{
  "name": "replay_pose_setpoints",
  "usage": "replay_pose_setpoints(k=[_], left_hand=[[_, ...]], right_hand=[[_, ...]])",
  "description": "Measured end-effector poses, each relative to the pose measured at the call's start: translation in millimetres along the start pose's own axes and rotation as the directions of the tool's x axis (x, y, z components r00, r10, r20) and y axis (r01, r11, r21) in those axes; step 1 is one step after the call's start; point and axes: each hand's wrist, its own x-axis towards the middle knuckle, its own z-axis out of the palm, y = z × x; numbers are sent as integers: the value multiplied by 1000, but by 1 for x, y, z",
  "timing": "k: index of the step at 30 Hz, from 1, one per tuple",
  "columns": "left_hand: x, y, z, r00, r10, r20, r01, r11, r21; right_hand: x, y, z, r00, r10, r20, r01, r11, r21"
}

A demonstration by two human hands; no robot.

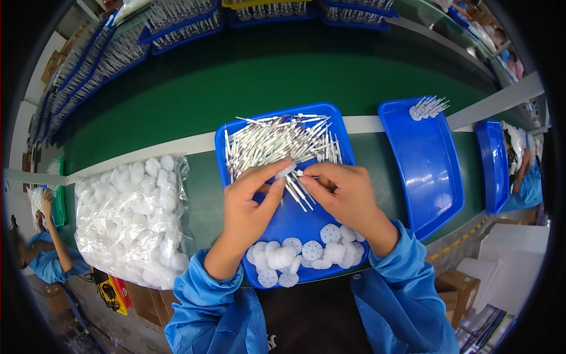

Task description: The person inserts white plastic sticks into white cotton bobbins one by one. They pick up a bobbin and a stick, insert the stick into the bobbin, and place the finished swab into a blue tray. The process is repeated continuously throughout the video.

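Over the blue tray (234,203), my left hand (250,197) pinches a small white round plastic disc (286,171). Several thin white sticks (299,196) hang from the disc, fanned toward me. My right hand (345,192), thumb and forefinger together, grips a thin white stick (299,173) against the disc's edge; the fingertips partly hide it. Behind my hands lies a heap of loose thin sticks (277,141), white with some dark parts. In the tray's near end are several white round discs (312,250), some showing small holes.
To the left lies a clear bag (127,218) full of white discs. At right, a blue tray (427,171) holds several assembled stick-and-disc pieces (428,108). Stacked filled trays (183,26) line the far side of the green belt (265,71). Co-workers' arms (53,212) show at both sides.
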Motion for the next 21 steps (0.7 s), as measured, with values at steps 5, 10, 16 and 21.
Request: replay_pose_setpoints(k=[5, 10, 16, 21], left_hand=[[4, 4, 8, 972, 229, -43, -212, 945, 251], [-2, 8, 10, 990, 118, -70, -97, 963, 252], [-6, 8, 15, 990, 104, -99, -81, 972, 219], [-2, 11, 9, 997, 31, -64, -27, 998, 63]], right_hand=[[-4, 4, 6, 990, -130, -63, 116, 975, -189], [3, -2, -1, 931, -361, -59, 308, 862, -402], [7, 8, 3, 886, -463, -17, 424, 826, -371], [6, 1, 1, 929, -368, -42, 333, 879, -341]])
